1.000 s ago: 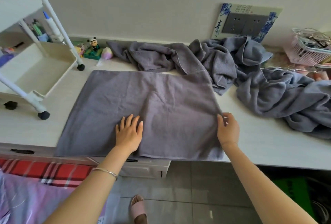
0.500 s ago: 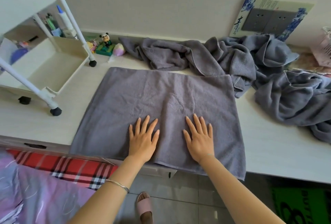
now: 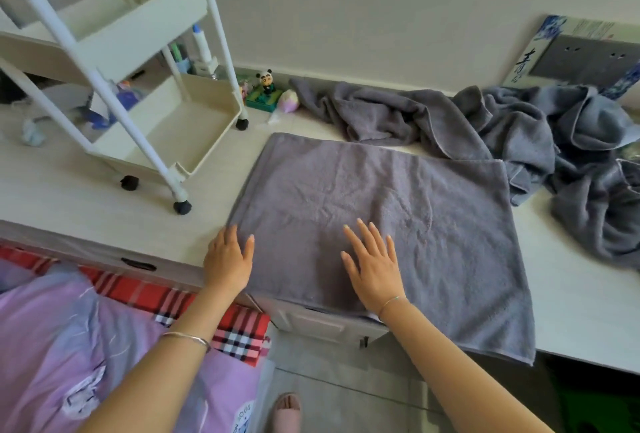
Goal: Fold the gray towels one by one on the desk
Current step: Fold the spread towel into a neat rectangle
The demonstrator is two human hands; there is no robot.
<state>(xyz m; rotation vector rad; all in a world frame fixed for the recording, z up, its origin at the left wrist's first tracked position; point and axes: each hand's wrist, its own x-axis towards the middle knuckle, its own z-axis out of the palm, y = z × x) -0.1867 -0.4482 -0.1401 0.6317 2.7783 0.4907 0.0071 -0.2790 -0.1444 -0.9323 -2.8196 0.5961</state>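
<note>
Running off-frame right: crumpled towels (image 3: 595,211)

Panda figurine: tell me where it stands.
Head view, left of centre: the small black-and-white panda figurine stands by the back wall, between the white plastic trolley and the crumpled gray towels.

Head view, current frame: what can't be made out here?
- Crumpled towels: cut off by the right edge, and their folds overlap, so they cannot be counted.
- Flat towel: its layers are not countable from above.
- Left hand: it is unclear whether its fingers lift the flat towel's left edge or only touch it.
- Cart: its top is cut off by the upper edge.
</note>
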